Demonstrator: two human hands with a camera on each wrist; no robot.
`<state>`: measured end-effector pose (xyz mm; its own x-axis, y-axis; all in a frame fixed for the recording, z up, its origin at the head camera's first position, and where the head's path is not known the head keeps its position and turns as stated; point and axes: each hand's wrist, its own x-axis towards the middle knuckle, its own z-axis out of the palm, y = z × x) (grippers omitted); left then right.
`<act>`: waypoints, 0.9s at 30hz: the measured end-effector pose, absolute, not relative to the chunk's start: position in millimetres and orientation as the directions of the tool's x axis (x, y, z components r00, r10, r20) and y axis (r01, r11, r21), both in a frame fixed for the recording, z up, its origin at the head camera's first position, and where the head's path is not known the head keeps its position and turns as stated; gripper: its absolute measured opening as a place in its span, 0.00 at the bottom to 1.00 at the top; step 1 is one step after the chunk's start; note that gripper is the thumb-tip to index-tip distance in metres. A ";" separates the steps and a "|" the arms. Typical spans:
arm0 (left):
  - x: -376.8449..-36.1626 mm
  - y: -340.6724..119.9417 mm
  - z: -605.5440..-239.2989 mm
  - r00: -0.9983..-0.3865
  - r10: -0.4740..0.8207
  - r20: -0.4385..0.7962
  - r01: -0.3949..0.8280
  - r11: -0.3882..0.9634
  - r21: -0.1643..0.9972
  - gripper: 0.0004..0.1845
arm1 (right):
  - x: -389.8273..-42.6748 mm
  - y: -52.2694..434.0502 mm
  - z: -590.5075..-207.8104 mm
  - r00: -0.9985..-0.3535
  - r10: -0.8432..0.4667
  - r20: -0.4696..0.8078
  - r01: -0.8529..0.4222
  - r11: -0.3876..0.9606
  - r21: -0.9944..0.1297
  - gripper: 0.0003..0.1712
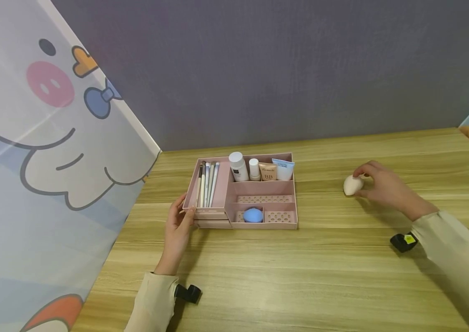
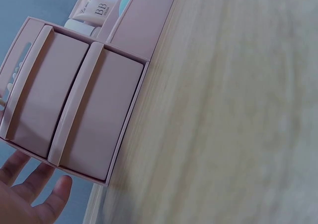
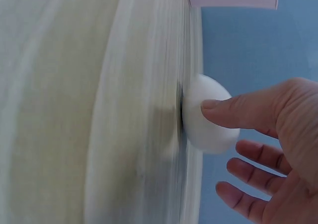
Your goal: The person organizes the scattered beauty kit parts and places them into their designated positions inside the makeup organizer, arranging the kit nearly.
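1. Centrally on the wooden table (image 1: 300, 276) sits a pink organizer (image 1: 296, 203) with several compartments: the long left one holds a row of makeup brushes (image 1: 207, 184) lying side by side, and the back row holds a white bottle (image 1: 238, 167), a smaller white bottle (image 1: 254, 169), a beige BB tube (image 1: 267, 171) and a pale blue tube (image 1: 283, 169), all upright.
2. A blue sponge (image 1: 252, 215) lies in the front middle cell; the cell beside it shows only its perforated floor.
3. Two drawers (image 2: 74, 110) are in its front left.
4. A cartoon-print curtain (image 1: 31, 161) hangs at the left, close to the organizer; nothing lies between the organizer and the white sponge.
5. The white sponge (image 1: 352, 184) is egg-shaped, smooth and matte, resting on the table well to the right of the organizer.
6. The right hand (image 1: 385, 189) pinches it, thumb on one side, curled fingers (image 3: 248, 159) around the other.
7. The left hand (image 1: 178, 226) rests with relaxed fingers against the organizer's front left corner, gripping nothing.
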<state>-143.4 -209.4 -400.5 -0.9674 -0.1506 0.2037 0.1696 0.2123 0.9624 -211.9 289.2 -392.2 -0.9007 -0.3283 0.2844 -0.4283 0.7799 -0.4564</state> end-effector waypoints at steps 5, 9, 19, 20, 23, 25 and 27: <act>-143.1 -208.6 -400.8 -0.966 -0.154 0.209 0.174 0.214 0.961 0.24 | -215.8 293.9 -393.8 -0.903 -0.341 0.261 -0.427 0.771 -0.472 0.23; -143.1 -208.5 -401.0 -0.964 -0.158 0.214 0.177 0.219 0.960 0.24 | -217.7 293.2 -393.5 -0.908 -0.342 0.240 -0.418 0.754 -0.507 0.22; -144.2 -208.9 -402.5 -0.963 -0.158 0.220 0.183 0.218 0.959 0.24 | -219.1 295.1 -393.5 -0.921 -0.339 0.190 -0.386 0.737 -0.555 0.20; -144.2 -208.9 -402.6 -0.962 -0.159 0.221 0.184 0.218 0.958 0.24 | -219.0 295.3 -394.0 -0.920 -0.340 0.194 -0.389 0.735 -0.555 0.20; -144.1 -209.0 -402.4 -0.960 -0.161 0.229 0.190 0.222 0.956 0.24 | -219.1 295.7 -395.9 -0.910 -0.344 0.232 -0.415 0.733 -0.539 0.20; -144.1 -209.1 -402.0 -0.959 -0.163 0.232 0.194 0.223 0.955 0.24 | -219.3 296.1 -397.7 -0.901 -0.345 0.263 -0.434 0.735 -0.521 0.20; -144.1 -209.0 -401.7 -0.959 -0.162 0.234 0.194 0.227 0.954 0.24 | -219.5 296.5 -399.6 -0.891 -0.343 0.297 -0.451 0.740 -0.499 0.20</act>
